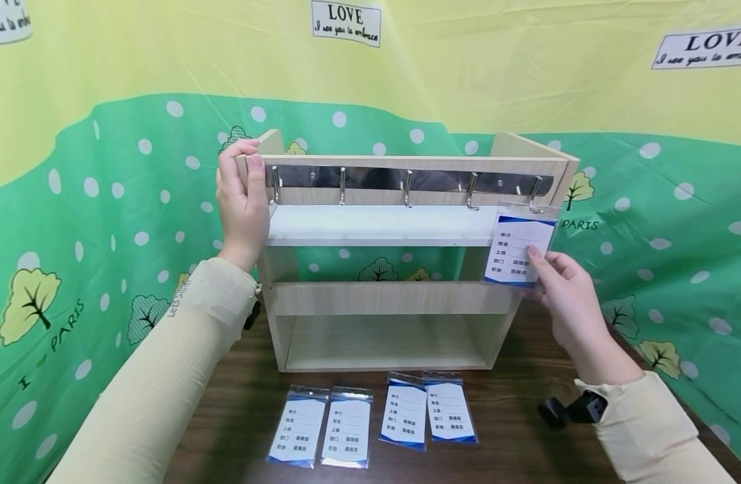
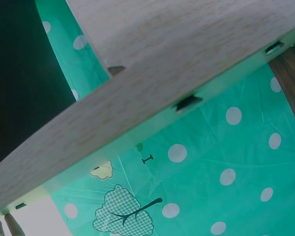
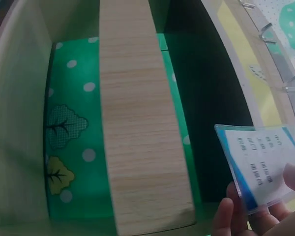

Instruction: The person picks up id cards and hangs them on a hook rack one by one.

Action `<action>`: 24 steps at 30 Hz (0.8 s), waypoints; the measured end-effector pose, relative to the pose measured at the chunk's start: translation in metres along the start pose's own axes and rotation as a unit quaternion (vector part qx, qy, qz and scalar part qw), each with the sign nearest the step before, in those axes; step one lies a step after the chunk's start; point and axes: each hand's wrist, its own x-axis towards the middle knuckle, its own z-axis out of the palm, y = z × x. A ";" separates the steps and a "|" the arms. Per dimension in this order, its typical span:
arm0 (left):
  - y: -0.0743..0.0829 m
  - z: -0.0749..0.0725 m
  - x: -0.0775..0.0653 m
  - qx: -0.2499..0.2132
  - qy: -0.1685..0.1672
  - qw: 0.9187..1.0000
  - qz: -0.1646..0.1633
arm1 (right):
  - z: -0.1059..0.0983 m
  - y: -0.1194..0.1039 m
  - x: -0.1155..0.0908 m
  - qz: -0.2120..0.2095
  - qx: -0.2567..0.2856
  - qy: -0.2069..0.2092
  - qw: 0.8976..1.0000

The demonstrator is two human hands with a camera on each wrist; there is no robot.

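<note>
In the head view my right hand [image 1: 571, 299] pinches a clear-sleeved name badge [image 1: 516, 250] by its lower right part, thumb on the front. The badge's top edge meets the rightmost hook [image 1: 535, 195]; whether the hook passes through its slot I cannot tell. In the right wrist view the same badge [image 3: 258, 164] lies between thumb and fingers. My left hand [image 1: 243, 202] grips the upper left corner of a pale wooden shelf [image 1: 388, 298], and only its fingertips [image 2: 12, 226] show in the left wrist view. A metal hook strip [image 1: 373, 178] runs along the shelf's upper front board.
Several more name badges lie flat on the dark wooden table [image 1: 225, 417] before the shelf, a left pair [image 1: 346, 430] and a right pair [image 1: 449, 411]. A green and yellow printed cloth [image 1: 134, 154] hangs behind and at both sides.
</note>
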 end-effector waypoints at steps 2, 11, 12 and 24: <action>0.000 0.000 0.000 0.001 -0.001 1.000 -0.001 | -0.001 0.005 -0.002 0.000 0.013 -0.015 1.000; 0.001 0.000 0.000 0.000 0.000 1.000 0.000 | 0.000 0.023 -0.010 0.004 0.033 -0.052 0.998; 0.001 0.000 0.000 0.000 0.000 1.000 0.000 | 0.000 0.025 -0.011 0.003 0.034 -0.054 0.998; 0.000 0.000 0.000 0.000 0.001 1.000 0.001 | 0.009 0.043 -0.019 0.035 0.035 -0.059 0.997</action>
